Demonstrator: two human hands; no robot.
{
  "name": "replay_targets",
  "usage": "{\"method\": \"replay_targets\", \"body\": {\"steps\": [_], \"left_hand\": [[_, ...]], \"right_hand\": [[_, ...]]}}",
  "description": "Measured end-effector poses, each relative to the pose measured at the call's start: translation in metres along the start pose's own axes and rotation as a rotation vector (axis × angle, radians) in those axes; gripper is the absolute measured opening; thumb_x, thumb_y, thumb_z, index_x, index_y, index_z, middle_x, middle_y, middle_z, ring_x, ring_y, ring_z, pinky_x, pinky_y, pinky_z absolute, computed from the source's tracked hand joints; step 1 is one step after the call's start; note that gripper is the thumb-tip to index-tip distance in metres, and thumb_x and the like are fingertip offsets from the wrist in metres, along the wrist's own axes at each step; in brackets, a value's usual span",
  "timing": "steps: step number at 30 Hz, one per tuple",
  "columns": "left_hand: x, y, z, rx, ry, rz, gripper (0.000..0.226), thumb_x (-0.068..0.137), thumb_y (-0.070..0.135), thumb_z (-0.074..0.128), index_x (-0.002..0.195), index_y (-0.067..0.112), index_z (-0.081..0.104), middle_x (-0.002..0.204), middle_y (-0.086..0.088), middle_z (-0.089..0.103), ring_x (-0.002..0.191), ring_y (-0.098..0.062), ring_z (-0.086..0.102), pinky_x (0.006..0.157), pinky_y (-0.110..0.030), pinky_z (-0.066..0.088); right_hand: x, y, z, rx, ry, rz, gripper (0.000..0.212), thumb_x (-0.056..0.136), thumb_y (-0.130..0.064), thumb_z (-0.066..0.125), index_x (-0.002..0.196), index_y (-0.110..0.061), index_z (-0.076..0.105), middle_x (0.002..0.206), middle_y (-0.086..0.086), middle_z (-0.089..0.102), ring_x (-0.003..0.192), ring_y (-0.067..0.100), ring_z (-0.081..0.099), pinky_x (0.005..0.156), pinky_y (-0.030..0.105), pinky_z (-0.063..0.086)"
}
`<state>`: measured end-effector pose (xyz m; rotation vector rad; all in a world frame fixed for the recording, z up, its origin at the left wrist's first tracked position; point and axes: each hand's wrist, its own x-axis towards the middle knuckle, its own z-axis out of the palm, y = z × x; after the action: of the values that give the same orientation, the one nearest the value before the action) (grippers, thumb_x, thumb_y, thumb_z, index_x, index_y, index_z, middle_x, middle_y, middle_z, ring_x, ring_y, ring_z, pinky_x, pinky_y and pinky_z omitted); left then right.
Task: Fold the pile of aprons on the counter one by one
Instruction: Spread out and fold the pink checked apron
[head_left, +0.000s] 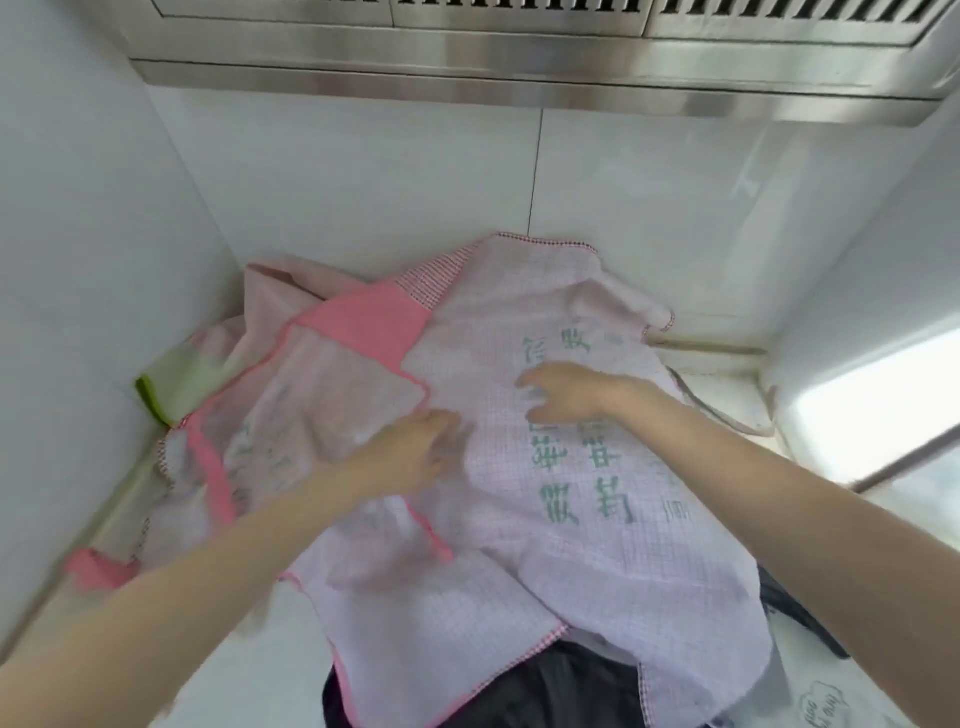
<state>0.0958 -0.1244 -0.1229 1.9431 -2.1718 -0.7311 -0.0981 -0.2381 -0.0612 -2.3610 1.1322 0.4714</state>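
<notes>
Lying heaped on the counter (727, 374), the pile of aprons (571, 519) is hiding a dark garment (519, 691). Both hands are blurring: the left hand (415, 447) seems to be resting flat on pink cloth; the right hand (566, 392), fingers spread and loosely bent, is touching the checked apron (675, 545), gripping nothing visible.

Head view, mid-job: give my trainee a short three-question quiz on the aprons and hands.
1. True or false: both hands rest on the pale pink checked apron with green lettering.
2. Which lies at the pile's far left: A) green cloth, B) blue towel?
3. What colour is the fabric under the pile's near edge?

Key: 1 true, left hand and right hand; 2 A, the green cloth; 3 dark fabric, near black.
</notes>
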Motion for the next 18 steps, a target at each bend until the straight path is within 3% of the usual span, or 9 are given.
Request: {"method": "replay_targets", "body": {"steps": [3, 5, 7, 11, 14, 16, 18], "left_hand": [[-0.037, 0.000, 0.034, 0.011, -0.136, -0.002, 0.099, 0.057, 0.070, 0.027, 0.140, 0.017, 0.039, 0.144, 0.001, 0.039, 0.131, -0.018, 0.038, 0.107, -0.026, 0.031], [-0.062, 0.010, 0.049, -0.035, -0.144, -0.014, 0.100, 0.057, 0.078, 0.029, 0.140, 0.023, 0.039, 0.146, 0.004, 0.038, 0.130, -0.016, 0.040, 0.106, -0.021, 0.029], [-0.071, 0.025, 0.056, -0.046, -0.159, 0.021, 0.099, 0.061, 0.083, 0.036, 0.140, 0.023, 0.038, 0.146, 0.004, 0.038, 0.131, -0.017, 0.039, 0.109, -0.027, 0.029], [-0.108, 0.063, 0.080, 0.176, -0.251, 0.027, 0.096, 0.078, 0.069, 0.054, 0.149, 0.023, 0.010, 0.157, -0.012, 0.005, 0.144, -0.030, 0.008, 0.115, -0.048, 0.006], [-0.123, 0.085, 0.102, 0.364, -0.163, -0.022, 0.103, 0.084, 0.060, 0.052, 0.149, 0.014, -0.013, 0.156, -0.019, -0.004, 0.143, -0.036, 0.001, 0.113, -0.052, -0.002], [-0.123, 0.090, 0.114, 0.466, -0.073, -0.063, 0.097, 0.088, 0.051, 0.051, 0.148, 0.007, -0.011, 0.156, -0.020, -0.005, 0.143, -0.036, 0.002, 0.113, -0.052, -0.004], [-0.125, 0.096, 0.121, 0.502, -0.030, -0.099, 0.086, 0.091, 0.042, 0.050, 0.149, 0.005, -0.001, 0.156, -0.018, -0.001, 0.143, -0.035, 0.007, 0.114, -0.051, -0.002]], "right_hand": [[-0.014, -0.021, 0.037, -0.037, -0.189, -0.034, 0.046, 0.096, -0.031, 0.051, 0.138, -0.016, 0.042, 0.142, 0.004, 0.041, 0.125, 0.022, 0.044, 0.103, 0.032, 0.038], [-0.024, -0.034, 0.060, -0.023, -0.221, -0.038, 0.038, 0.094, -0.030, 0.054, 0.129, -0.017, 0.051, 0.132, 0.003, 0.051, 0.116, 0.021, 0.051, 0.097, 0.031, 0.043], [-0.030, -0.039, 0.073, -0.012, -0.187, -0.049, 0.029, 0.092, -0.023, 0.054, 0.119, -0.015, 0.058, 0.122, 0.003, 0.059, 0.107, 0.020, 0.056, 0.090, 0.030, 0.047], [-0.059, -0.054, 0.098, 0.072, -0.131, -0.050, 0.031, 0.088, -0.005, 0.044, 0.111, -0.012, 0.062, 0.113, 0.002, 0.062, 0.105, 0.019, 0.057, 0.090, 0.029, 0.049], [-0.076, -0.059, 0.117, 0.025, -0.191, -0.030, 0.034, 0.088, -0.002, 0.041, 0.113, -0.013, 0.062, 0.114, 0.005, 0.061, 0.104, 0.022, 0.056, 0.089, 0.030, 0.047], [-0.087, -0.058, 0.129, 0.035, -0.169, -0.019, 0.034, 0.093, -0.005, 0.040, 0.123, -0.012, 0.054, 0.121, 0.007, 0.057, 0.110, 0.025, 0.053, 0.095, 0.033, 0.045], [-0.101, -0.052, 0.141, 0.202, -0.125, -0.024, 0.036, 0.093, -0.009, 0.044, 0.129, -0.012, 0.049, 0.125, 0.009, 0.057, 0.114, 0.026, 0.053, 0.098, 0.034, 0.043]]}}
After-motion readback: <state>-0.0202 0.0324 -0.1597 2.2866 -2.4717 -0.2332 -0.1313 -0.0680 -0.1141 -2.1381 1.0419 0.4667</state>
